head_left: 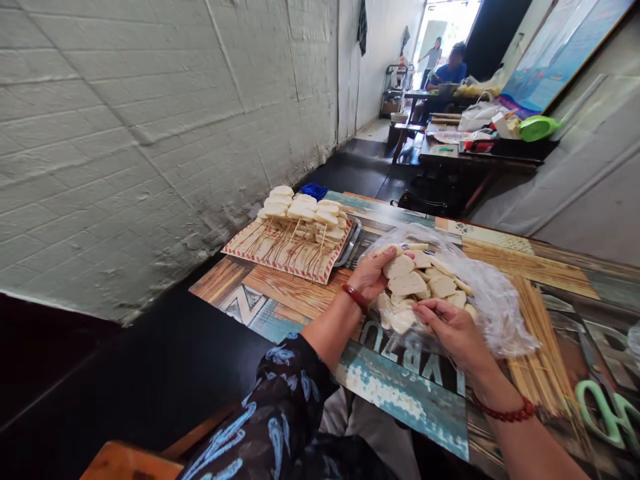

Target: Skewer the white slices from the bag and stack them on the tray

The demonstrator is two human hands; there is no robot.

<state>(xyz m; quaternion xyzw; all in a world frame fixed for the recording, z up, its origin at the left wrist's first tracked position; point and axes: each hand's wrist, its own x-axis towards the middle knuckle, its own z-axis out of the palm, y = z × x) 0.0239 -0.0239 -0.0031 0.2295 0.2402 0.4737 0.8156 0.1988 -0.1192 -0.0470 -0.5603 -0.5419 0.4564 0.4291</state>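
My left hand (pixel 375 272) is closed around a pale bread-like slice (pixel 400 267), thumb on its upper edge. Below it, my right hand (pixel 450 325) pinches thumb and forefinger together; whatever lies between them is too small to make out. Both hands are over a clear plastic bag (pixel 493 313), which lies open with several more white slices (pixel 443 285) in it. To the right of the bag is a bundle of thin wooden skewers (pixel 537 353). At the table's far left, skewered slices (pixel 305 210) are piled up, their sticks pointing toward me.
Under the skewered pile are a red-and-white patterned paper (pixel 280 257) and a metal tray (pixel 351 243). Green-handled scissors (pixel 600 407) lie at the right edge of the patterned table (pixel 395 390). A white wall (pixel 165 120) runs along the left. Two people (pixel 450 70) are farther back, near cluttered tables.
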